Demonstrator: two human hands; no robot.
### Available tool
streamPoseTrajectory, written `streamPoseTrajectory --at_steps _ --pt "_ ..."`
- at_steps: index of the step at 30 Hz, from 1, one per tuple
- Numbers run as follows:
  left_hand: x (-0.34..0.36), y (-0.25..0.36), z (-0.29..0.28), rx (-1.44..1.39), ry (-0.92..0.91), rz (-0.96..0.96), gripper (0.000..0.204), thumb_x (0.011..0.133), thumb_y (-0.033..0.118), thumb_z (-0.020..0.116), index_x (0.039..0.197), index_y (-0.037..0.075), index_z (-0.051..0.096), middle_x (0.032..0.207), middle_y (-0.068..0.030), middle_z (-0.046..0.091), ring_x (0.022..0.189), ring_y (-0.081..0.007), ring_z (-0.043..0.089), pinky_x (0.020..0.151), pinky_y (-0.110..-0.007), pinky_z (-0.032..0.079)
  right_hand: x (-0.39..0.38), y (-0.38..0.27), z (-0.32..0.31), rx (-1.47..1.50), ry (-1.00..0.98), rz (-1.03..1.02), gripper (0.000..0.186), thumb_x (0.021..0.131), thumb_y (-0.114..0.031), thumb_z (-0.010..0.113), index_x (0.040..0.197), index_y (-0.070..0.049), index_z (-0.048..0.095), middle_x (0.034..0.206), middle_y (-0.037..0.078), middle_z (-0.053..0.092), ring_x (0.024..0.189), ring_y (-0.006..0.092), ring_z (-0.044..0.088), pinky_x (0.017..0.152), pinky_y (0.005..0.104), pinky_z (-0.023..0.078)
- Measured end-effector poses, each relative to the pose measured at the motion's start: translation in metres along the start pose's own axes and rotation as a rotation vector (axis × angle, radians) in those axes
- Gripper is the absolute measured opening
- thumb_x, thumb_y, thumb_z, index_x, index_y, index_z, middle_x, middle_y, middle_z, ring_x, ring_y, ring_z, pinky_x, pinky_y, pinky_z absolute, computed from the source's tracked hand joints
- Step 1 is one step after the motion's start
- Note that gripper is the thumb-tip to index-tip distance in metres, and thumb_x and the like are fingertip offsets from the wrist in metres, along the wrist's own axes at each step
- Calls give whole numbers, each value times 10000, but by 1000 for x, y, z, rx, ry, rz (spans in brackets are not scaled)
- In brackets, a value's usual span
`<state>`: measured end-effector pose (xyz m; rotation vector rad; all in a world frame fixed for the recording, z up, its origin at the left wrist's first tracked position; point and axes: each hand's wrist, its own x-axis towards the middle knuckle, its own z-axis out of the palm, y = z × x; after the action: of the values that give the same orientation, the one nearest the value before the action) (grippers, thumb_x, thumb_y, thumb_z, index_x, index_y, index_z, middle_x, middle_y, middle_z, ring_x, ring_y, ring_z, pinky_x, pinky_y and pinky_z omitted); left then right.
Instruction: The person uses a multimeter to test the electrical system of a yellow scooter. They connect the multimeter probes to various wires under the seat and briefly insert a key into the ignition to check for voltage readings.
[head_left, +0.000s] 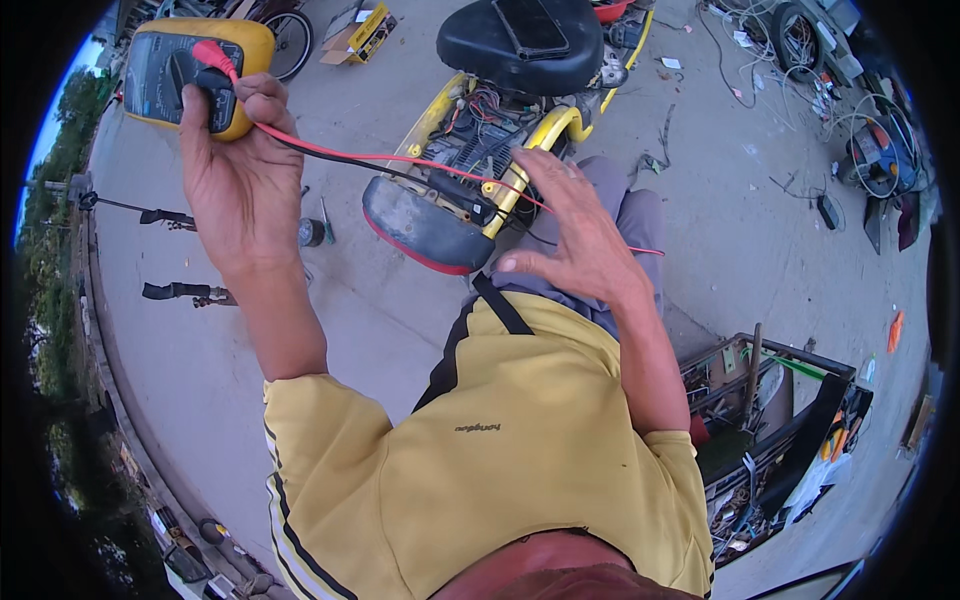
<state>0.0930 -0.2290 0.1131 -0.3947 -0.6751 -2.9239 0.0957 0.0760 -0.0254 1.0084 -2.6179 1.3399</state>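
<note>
Gripped in the left hand [238, 195] at ten o'clock is a yellow multimeter [155, 75], thumb [196, 120] resting against its dark front. Its red lead [385, 158] and black lead [345, 159] cross a yellow-framed vehicle [480, 143] at twelve o'clock (dark seat [480, 55] at the far end) toward the right hand [580, 230] at two, spread loosely; whether it touches the red lead, I can't quite tell.
</note>
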Motion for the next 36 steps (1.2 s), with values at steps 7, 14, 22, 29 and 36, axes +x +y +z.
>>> streamPoseTrajectory --at_steps 7,14,22,29,36 --pt "6 29 -21 234 82 175 448 1075 206 569 1376 -89 417 1074 -161 522 1001 -221 571 808 -327 618 -22 53 29 389 -309 376 166 1000 -143 673 992 22 691 722 133 648 663 216 671 626 351 515" --pt "-39 21 -131 535 602 144 452 1062 318 590 1356 -10 488 1155 -178 683 962 -293 736 805 -380 656 -159 173 -68 -224 112 789 175 1021 -143 634 1039 22 690 819 106 663 775 165 628 725 330 508" --pt "-109 -75 -184 512 854 -392 487 1043 317 623 1438 98 440 1292 -123 662 1124 -296 696 1008 -485 574 -206 175 -158 -220 887 683 351 1124 -252 490 1224 22 684 885 58 652 713 107 546 664 276 505" --pt "-120 -90 -197 495 911 -508 516 1041 274 635 1453 83 390 1357 -129 612 1187 -284 666 1011 -516 577 -79 70 -184 -137 1084 321 407 1101 -278 548 1212 80 709 828 63 609 648 89 395 546 259 294" --pt "-126 -73 -222 1125 710 -994 547 1059 539 521 1156 9 615 941 -111 746 789 -231 746 692 -368 579 -31 27 -128 -653 569 288 264 1037 -82 610 1237 55 716 964 86 685 734 113 548 611 271 424"
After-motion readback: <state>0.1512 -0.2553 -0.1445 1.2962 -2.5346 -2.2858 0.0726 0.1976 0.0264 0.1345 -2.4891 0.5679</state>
